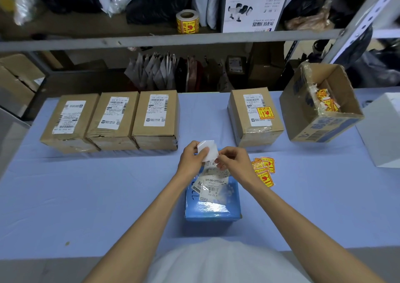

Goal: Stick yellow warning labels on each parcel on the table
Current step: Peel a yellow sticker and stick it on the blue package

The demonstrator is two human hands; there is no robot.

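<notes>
Head view. Pinching a white backing slip between fingers of left hand and right hand, just above the blue-wrapped parcel on the desk. Risk of curling the label onto itself or tearing it if peeled crookedly. Loose yellow warning labels beside the right wrist; three brown parcels beyond, unlabelled. Slip's printed face hidden; peel progress unclear.

1. Three brown parcels stand touching in a row, left.
2. Fourth brown parcel, apart at right, bears a yellow warning label.
3. Blue parcel lies nearest, centre.
4. Loose yellow labels lie heaped just right of it.
5. White sheet is held above its far end.
</notes>
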